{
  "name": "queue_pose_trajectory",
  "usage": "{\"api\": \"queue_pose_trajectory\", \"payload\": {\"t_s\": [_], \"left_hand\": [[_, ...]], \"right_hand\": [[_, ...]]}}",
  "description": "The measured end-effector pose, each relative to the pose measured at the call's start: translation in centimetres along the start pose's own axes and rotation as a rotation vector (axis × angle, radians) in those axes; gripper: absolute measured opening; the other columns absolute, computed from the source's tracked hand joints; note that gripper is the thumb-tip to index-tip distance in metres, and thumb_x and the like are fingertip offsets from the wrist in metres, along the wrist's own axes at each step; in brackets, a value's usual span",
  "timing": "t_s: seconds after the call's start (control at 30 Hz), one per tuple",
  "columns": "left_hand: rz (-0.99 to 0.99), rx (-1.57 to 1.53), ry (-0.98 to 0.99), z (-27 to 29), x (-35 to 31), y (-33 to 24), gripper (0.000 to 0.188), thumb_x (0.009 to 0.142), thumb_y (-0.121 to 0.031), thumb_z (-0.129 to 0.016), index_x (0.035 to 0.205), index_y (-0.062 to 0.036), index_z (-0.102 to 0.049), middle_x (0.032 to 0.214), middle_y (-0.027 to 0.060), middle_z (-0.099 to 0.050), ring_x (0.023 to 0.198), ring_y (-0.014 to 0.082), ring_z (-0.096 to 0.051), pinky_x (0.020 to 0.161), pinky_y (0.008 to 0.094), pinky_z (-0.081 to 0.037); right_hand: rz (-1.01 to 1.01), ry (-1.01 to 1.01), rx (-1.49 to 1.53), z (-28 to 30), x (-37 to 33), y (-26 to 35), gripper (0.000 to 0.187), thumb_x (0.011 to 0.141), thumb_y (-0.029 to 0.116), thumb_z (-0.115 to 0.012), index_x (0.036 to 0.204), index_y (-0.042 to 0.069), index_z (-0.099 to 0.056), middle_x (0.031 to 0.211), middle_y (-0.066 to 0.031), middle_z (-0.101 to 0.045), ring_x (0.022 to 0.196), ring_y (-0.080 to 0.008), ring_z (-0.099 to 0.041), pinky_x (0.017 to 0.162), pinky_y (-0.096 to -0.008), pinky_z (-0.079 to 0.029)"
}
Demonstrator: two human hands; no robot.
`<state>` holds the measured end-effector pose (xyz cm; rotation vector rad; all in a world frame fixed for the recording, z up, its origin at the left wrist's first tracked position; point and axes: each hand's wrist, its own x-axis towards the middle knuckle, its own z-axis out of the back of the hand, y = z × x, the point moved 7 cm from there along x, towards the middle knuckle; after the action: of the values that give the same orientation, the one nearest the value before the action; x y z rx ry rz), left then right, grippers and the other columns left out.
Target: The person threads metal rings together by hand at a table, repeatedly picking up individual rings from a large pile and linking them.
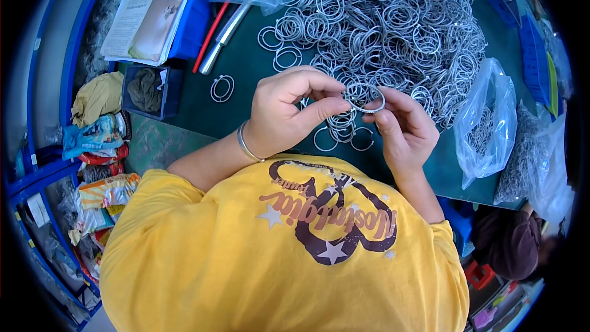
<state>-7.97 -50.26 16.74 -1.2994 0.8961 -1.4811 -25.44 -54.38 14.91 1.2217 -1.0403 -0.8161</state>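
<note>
Between my two hands is a thin silver bangle (373, 110) with a textured band, held up in front of my chest. My left hand (284, 109) pinches its left side between thumb and fingers. On the other side, the thumb and curled fingers of my right hand (409, 128) grip the rim. Just beyond my fingers spreads a large heap of similar silver bangles (393, 24) on the dark green table (246, 43). A few loose bangles (326, 139) lie under and between my hands, partly hidden by them. Left of my left hand sits another pair of bangles (222, 88).
A red pen (211, 37) and a silver-white tool (220, 43) lie at the upper left, beside a blue bin (189, 31) with papers. A dark box (146, 92) holds cloth. Plastic bags (485, 123) of bangles stand right. Another person (507, 240) is at lower right.
</note>
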Motion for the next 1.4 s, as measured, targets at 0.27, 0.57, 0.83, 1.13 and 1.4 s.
{"api": "queue_pose_trajectory", "payload": {"t_s": [0.27,0.57,0.83,1.13,1.4], "left_hand": [[0.05,-0.012,0.006,-0.1,-0.1,0.5,0.013,0.082,0.002,-0.066,0.094,0.0055,-0.063,0.09,0.0108,-0.064,0.074,0.0135,-0.066,0.062,0.0188,-0.05],[0.138,-0.172,0.004,-0.8,-0.3,2.0,0.021,0.085,0.002,-0.063,0.105,0.0037,-0.056,0.091,0.0091,-0.062,0.079,0.0125,-0.063,0.069,0.0224,-0.052],[-0.145,0.269,-0.329,6.4,6.3,-0.6,0.014,0.086,0.004,-0.06,0.1,0.0035,-0.059,0.081,0.006,-0.064,0.071,0.0113,-0.063,0.065,0.0229,-0.051],[-0.081,0.282,-0.546,14.7,13.5,0.6,0.018,0.085,-0.006,-0.066,0.098,0.0053,-0.064,0.082,0.0091,-0.067,0.069,0.0144,-0.067,0.063,0.0239,-0.055],[-0.162,0.558,-0.528,14.5,13.5,-2.1,0.027,0.083,-0.021,-0.07,0.101,-0.0016,-0.067,0.079,0.0063,-0.069,0.066,0.0116,-0.067,0.058,0.022,-0.052]], "right_hand": [[0.088,-0.032,-0.079,0.1,0.1,0.2,0.028,0.078,0.005,-0.074,0.102,-0.005,-0.065,0.081,-0.0086,-0.067,0.07,-0.0115,-0.064,0.062,-0.0214,-0.053],[0.057,0.044,-0.077,-0.9,-0.2,0.1,0.002,0.084,-0.001,-0.064,0.082,-0.002,-0.063,0.067,-0.0058,-0.063,0.055,-0.0097,-0.058,0.051,-0.0208,-0.044],[-0.075,0.072,0.022,-1.5,0.0,-0.3,0.011,0.091,0.004,-0.056,0.095,-0.003,-0.065,0.077,-0.0066,-0.066,0.059,-0.0075,-0.061,0.053,-0.0182,-0.048],[-0.039,0.072,-0.02,-1.0,-0.5,-0.4,0.01,0.091,0.005,-0.058,0.091,-0.003,-0.065,0.073,-0.0061,-0.065,0.056,-0.0077,-0.06,0.051,-0.0175,-0.046],[-0.011,0.076,-0.013,-1.0,-0.3,-0.2,0.011,0.091,0.005,-0.058,0.092,-0.004,-0.064,0.074,-0.0067,-0.064,0.057,-0.0074,-0.06,0.051,-0.018,-0.046]]}}
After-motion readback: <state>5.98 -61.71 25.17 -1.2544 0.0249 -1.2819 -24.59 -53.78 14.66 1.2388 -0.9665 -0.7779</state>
